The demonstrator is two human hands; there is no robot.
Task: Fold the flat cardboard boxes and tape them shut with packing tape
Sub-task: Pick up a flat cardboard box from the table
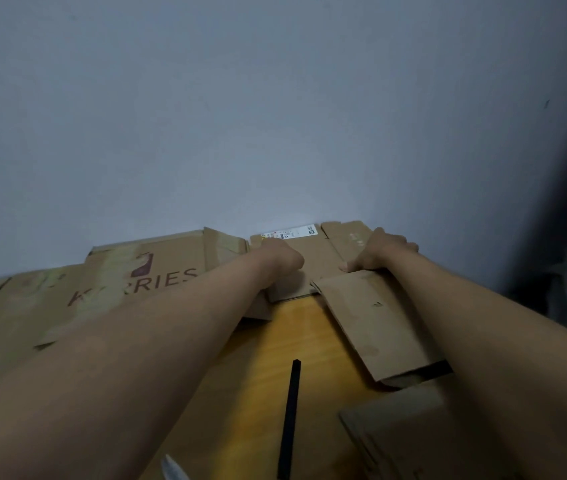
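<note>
A: Where is the flat cardboard box (310, 263) found?

B: It is laid at the far edge of the wooden table (296, 341), against the pale wall (275, 116). A white label (289, 233) is seen along its far edge, and a long flap (375, 320) is stretched from it toward the camera on the right side.

A: How is the left hand (280, 258) placed?

B: It is set on the far left part of the box, knuckles up, with the fingers reaching toward the label. Whether anything is gripped cannot be told, since the fingertips are hidden behind the back of the hand.

A: And the right hand (379, 252)?

B: It is pressed down on the right part of the box, where the long flap is joined. The fingers are spread over the cardboard and the thumb is laid along the fold; nothing is seen to be pinched.

A: What is seen beyond the box?

B: A larger flattened carton (109, 289) with dark red lettering is spread to the left, partly covered by the left forearm. A thin black strip (290, 420) is laid on the bare wood in the near middle. Another piece of cardboard (407, 431) is seen at the lower right, under the right forearm. A small pale object at the bottom edge is too blurred to be identified.
</note>
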